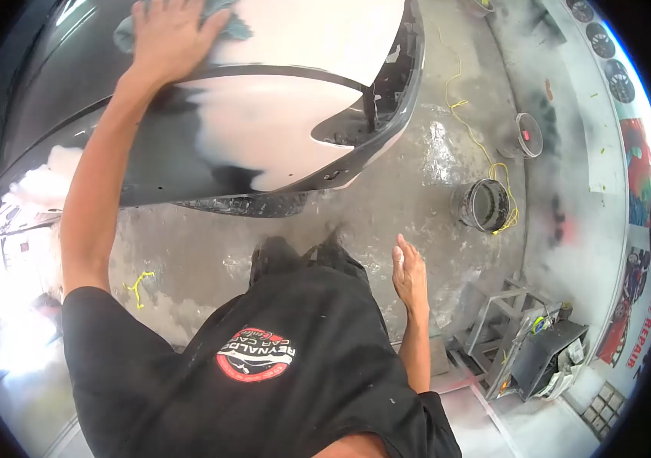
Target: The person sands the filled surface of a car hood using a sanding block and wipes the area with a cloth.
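Blue-green cloth (238, 27) is lying at the far left, on the upper panel of the car (157, 153), where dark finish is meeting a pale patch (306, 34). Left hand (164, 38) is resting flat over it, fingers spreading wide; whether the tips are pinching any fabric, cannot tell, since they are running up to the edge of view. Main risk, my judgement: grit sitting in the folds would be scoring the surface. Second: the panel seam (287, 71) is running just nearer than the cloth; a loose fold could be snagging there. Third: the arm is reaching long, so pressure could be coming unevenly through the palm. Right of the car's front, right hand (411, 273) is hanging above the floor (386, 229), fingers nearly together and extended, apparently holding nothing; it is giving no support should balance slip. Farther right, a yellow cord (459, 114) is trailing to a dark bucket (486, 204); a foot catching it could be tipping the bucket. The floor is showing glossy patches, possibly slick.
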`<state>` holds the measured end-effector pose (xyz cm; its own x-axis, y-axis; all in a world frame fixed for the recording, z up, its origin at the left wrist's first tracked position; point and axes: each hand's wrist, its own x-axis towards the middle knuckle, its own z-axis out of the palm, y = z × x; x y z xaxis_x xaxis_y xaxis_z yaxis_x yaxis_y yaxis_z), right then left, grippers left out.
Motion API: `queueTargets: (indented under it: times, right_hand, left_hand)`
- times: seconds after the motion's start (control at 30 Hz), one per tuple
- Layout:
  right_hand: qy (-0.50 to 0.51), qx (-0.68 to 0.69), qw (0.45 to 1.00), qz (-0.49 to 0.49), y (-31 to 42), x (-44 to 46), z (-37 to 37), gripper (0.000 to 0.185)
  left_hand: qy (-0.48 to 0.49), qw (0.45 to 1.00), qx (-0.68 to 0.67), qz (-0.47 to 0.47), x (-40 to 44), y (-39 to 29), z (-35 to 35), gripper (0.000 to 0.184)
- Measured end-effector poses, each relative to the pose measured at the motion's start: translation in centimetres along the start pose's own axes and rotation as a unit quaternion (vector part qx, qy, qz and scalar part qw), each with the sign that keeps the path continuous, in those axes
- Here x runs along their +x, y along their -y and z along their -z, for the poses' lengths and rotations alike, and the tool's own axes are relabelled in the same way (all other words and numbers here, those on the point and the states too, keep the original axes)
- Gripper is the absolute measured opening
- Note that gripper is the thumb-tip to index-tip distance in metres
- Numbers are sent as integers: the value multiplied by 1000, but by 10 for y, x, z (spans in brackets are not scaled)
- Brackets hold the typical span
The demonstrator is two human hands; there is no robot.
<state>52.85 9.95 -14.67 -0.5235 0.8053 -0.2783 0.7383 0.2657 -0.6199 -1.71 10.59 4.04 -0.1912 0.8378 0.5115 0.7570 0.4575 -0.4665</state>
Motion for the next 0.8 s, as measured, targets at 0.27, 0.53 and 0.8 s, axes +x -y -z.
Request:
queueTargets:
  times: [0.27,0.53,0.8]
  right_hand:
    - [1,-24,1000,-16,-19,44,-6,47]
    - [-201,3,949,-244,-118,-96,-194,44]
    - [-221,291,662,-655,15,-333,-494,55]
  left_hand:
    - [89,962,-194,-170,58,-125,24,73]
    - [87,879,-113,-455,93,-157,-39,57]
    - [-102,721,-107,-677,209,-52,-127,48]
